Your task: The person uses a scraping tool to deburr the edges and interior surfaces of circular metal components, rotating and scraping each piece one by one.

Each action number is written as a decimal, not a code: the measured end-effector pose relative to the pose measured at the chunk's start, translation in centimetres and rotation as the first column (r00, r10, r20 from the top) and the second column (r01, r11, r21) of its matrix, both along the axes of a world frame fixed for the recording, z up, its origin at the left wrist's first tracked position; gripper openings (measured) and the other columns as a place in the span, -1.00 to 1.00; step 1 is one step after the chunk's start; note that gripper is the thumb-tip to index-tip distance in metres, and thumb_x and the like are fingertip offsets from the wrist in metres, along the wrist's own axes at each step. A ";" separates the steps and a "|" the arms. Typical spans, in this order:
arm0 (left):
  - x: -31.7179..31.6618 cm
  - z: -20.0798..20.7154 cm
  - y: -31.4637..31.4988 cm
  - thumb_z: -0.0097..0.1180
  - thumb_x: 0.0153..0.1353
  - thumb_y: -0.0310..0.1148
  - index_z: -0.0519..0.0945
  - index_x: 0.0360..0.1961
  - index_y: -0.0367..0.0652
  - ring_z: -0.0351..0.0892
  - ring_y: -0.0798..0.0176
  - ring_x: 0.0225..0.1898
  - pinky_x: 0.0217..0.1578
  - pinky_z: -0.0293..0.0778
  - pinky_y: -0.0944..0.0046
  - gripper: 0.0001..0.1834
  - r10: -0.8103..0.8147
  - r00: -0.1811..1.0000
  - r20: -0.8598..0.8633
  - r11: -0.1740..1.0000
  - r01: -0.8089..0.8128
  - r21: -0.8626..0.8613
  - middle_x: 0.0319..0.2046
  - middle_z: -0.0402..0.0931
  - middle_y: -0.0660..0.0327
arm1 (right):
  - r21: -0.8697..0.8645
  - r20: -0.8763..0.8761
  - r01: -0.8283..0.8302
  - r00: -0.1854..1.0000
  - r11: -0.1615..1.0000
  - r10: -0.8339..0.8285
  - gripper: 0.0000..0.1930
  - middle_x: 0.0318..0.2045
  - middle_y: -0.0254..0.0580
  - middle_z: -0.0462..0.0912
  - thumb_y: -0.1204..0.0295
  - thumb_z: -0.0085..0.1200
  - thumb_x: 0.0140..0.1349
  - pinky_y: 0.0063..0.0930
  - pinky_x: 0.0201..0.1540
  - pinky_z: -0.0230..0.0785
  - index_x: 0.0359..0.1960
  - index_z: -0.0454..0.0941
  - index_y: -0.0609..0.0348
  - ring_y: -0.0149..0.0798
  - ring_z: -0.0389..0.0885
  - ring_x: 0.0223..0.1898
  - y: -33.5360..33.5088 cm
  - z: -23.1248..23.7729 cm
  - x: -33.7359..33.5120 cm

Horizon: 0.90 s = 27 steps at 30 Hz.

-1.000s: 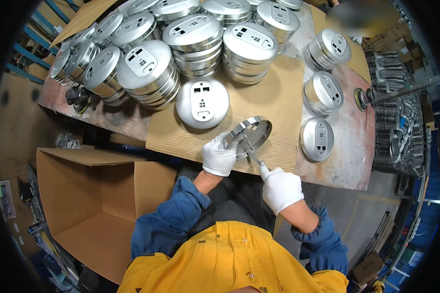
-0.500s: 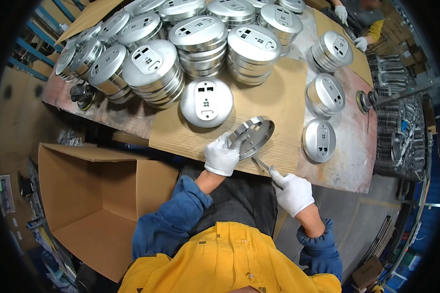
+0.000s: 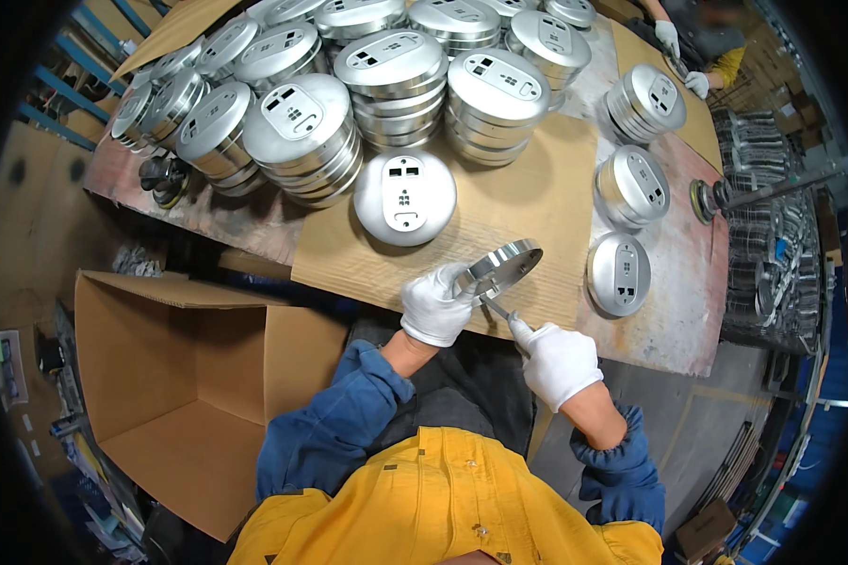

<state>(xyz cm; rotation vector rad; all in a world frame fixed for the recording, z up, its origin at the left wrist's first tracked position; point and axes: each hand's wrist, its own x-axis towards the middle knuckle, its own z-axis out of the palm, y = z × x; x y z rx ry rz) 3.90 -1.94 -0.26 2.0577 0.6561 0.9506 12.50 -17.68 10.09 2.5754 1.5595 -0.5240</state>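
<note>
My left hand (image 3: 437,306), in a white glove, grips the near-left rim of a round, hollow metal cover (image 3: 507,262). The cover is held tilted above a cardboard sheet (image 3: 546,212), its hollow side partly in sight. In my gloved right hand (image 3: 558,365) is a slim, file-like metal tool (image 3: 497,309). Its tip meets or nearly meets the cover's lower rim beside my left fingers; actual contact is hard to make out. Just beyond my left hand lies a silver round cover (image 3: 386,209) with an oval panel of cutouts facing up.
Several stacks of silver covers (image 3: 301,141) crowd the table's far side. More covers (image 3: 619,273) line the right. Sanders (image 3: 164,179) sit at the left and right table edges. An open cardboard box (image 3: 179,377) stands at left. Another person's gloved hand (image 3: 696,85) works far right.
The held cover has been turned to a flatter, more edge-on angle and shifted slightly right. My right hand and the tool have moved a little left and up, toward the rim.
</note>
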 end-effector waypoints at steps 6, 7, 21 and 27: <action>-0.1 -0.6 0.0 0.32 -0.04 -0.34 0.59 -0.37 -0.13 0.56 0.01 -0.54 -0.51 0.45 0.17 -0.79 -0.025 0.999 0.046 0.999 0.023 0.046 -0.54 0.55 0.13 | -0.070 -0.036 -0.093 0.995 0.993 0.091 -0.63 -0.49 -0.03 0.61 0.46 -0.09 0.10 -0.15 -0.43 0.45 -0.01 0.53 0.11 -0.01 0.63 -0.46 2.4 1.9 1.0; -0.1 -0.7 0.0 0.32 -0.02 -0.34 0.59 -0.37 -0.14 0.56 0.01 -0.54 -0.52 0.45 0.17 -0.79 -0.027 0.999 0.040 0.999 0.025 0.044 -0.54 0.55 0.12 | -0.118 -0.054 -0.109 0.993 0.987 0.103 -0.64 -0.50 -0.03 0.62 0.45 -0.09 0.11 -0.15 -0.43 0.45 -0.04 0.54 0.12 0.00 0.63 -0.46 3.1 2.4 1.1; 1.4 -1.6 -0.3 0.28 0.14 -0.24 0.60 -0.27 -0.34 0.59 0.25 -0.52 -0.45 0.45 0.33 -0.68 0.135 0.976 0.173 0.887 -0.041 -0.460 -0.53 0.61 0.10 | 0.179 0.096 0.144 0.982 0.973 -0.163 -0.47 -0.58 -0.15 0.47 0.43 -0.01 0.09 -0.20 -0.61 0.39 0.19 0.42 -0.14 -0.12 0.55 -0.63 -2.9 -8.7 -4.2; -0.3 -1.2 -0.3 0.27 0.14 -0.38 0.48 0.02 -0.32 0.63 0.32 -0.24 -0.24 0.48 0.37 -0.56 0.090 0.988 0.127 0.890 -0.022 -0.455 -0.19 0.62 0.08 | 0.463 -0.281 0.391 0.916 0.795 -0.286 -0.52 -0.52 -0.17 0.53 0.33 0.12 0.17 -0.27 -0.45 0.42 0.17 0.42 -0.25 -0.03 0.55 -0.53 -4.1 -9.6 -2.5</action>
